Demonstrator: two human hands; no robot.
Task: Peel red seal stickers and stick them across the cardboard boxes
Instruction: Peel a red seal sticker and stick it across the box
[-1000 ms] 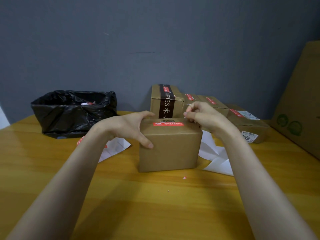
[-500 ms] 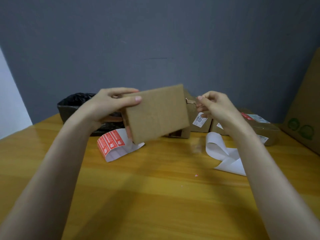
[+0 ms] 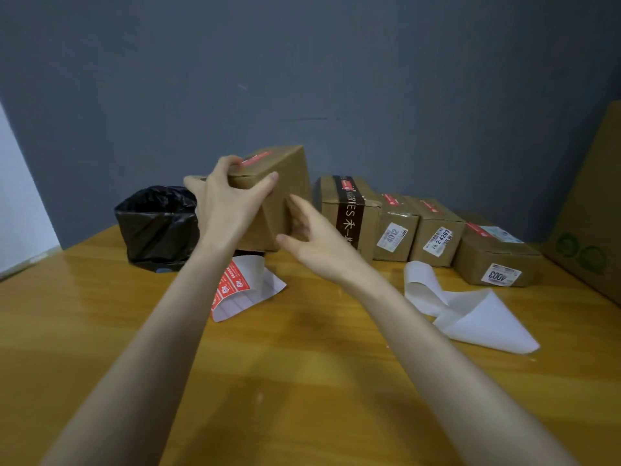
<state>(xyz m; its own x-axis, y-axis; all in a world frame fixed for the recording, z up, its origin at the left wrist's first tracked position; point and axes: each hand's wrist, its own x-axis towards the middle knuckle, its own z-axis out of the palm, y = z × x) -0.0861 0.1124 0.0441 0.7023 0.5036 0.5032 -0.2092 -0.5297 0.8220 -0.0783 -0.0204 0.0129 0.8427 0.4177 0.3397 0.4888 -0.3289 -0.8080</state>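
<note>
A brown cardboard box (image 3: 289, 183) with a red seal sticker (image 3: 257, 160) on its top is tilted above the table's far side. My left hand (image 3: 228, 196) grips its upper left edge, thumb on the near face. My right hand (image 3: 312, 237) has spread fingers against the box's lower right side. A sheet of red seal stickers (image 3: 235, 287) lies on the table under my left forearm. Several sealed boxes stand in a row to the right, starting with the box with the dark band (image 3: 349, 213).
A black bin bag (image 3: 156, 227) sits at the back left. White peeled backing paper (image 3: 470, 317) lies at the right. A large cardboard sheet (image 3: 591, 210) leans at the far right. The yellow wooden table (image 3: 302, 381) stretches toward me.
The box was lifted off the table by my left hand, turned and carried toward the back. My right hand left its top edge and now touches its lower side.
</note>
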